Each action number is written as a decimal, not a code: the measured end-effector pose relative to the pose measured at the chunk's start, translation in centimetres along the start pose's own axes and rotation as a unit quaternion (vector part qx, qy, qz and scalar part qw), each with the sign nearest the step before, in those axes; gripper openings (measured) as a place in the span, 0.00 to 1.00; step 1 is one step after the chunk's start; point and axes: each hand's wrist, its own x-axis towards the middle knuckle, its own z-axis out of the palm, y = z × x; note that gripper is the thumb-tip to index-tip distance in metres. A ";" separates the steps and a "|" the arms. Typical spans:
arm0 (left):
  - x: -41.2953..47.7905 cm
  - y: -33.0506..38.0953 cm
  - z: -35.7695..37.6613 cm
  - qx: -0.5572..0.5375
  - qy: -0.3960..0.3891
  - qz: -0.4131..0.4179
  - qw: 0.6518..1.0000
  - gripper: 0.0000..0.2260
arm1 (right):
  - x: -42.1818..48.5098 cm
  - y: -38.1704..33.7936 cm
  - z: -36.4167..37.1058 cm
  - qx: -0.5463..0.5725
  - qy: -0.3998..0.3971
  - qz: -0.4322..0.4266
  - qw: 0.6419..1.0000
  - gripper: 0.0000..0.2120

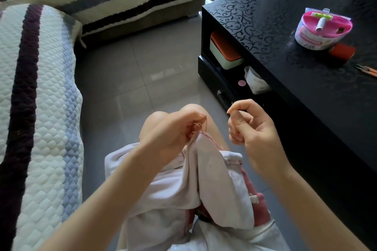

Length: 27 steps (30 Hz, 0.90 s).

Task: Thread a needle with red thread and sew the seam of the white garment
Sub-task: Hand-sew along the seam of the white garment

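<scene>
No text can be read. A round pink sewing-kit tub (323,30) near the right edge of the black counter (285,87) carries a label whose red band of print is too small to make out.

Open floor (142,67) runs forward between the quilted sofa (44,98) on the left and the black worktop (306,98) on the right (its near edge close beside the right hand (255,126)).

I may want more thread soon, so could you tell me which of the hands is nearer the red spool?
Right. The right hand, pinching the needle, is down-left of the red spool, off the table; the left hand grips the white garment farther left.
</scene>
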 end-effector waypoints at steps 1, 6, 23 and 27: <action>-0.2 0.5 0.0 0.017 -0.033 0.006 0.999 0.14 | 0.0 0.1 -0.1 -0.018 -0.005 0.006 1.000 0.07; -1.4 1.9 0.4 0.178 -0.114 0.060 0.976 0.05 | -0.2 0.8 0.0 -0.114 -0.049 0.005 0.992 0.06; -1.8 2.4 0.9 0.176 -0.106 0.066 0.977 0.08 | -0.5 -0.2 0.4 -0.034 -0.129 -0.063 0.989 0.12; -2.0 1.7 1.1 0.191 -0.124 0.069 0.971 0.08 | 0.1 -1.5 0.1 -0.053 -0.106 -0.106 0.987 0.01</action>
